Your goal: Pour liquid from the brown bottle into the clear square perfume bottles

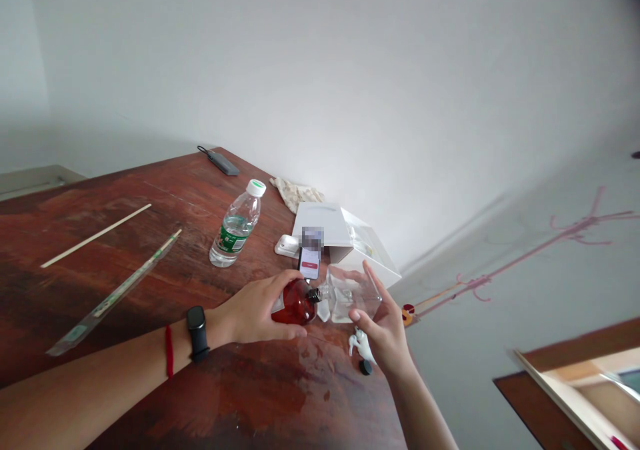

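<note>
1. Far left, a bare stick [96, 235] lies on the worktop [165, 343]; being so thin, it could roll if a forearm brushes it.
2. The capped water bottle [234, 231] stands upright beyond the left forearm, where a careless elbow could tip it.
3. The left hand [263, 309] grasps the red bottle [296, 303], tilted above the worktop; a loosening grip could let its smooth body twist.
4. Its black neck [314, 295] points at the clear bottle's mouth; whether they touch I cannot tell. Poor alignment could cause dripping, perhaps onto the phone [309, 263] just behind.
5. The right hand [384, 330] grips the clear bottle [345, 295] between thumb and fingers; uneven pressure could tilt it away.
6. Below, the small black cap [365, 368] could get knocked off the nearby edge.
</note>
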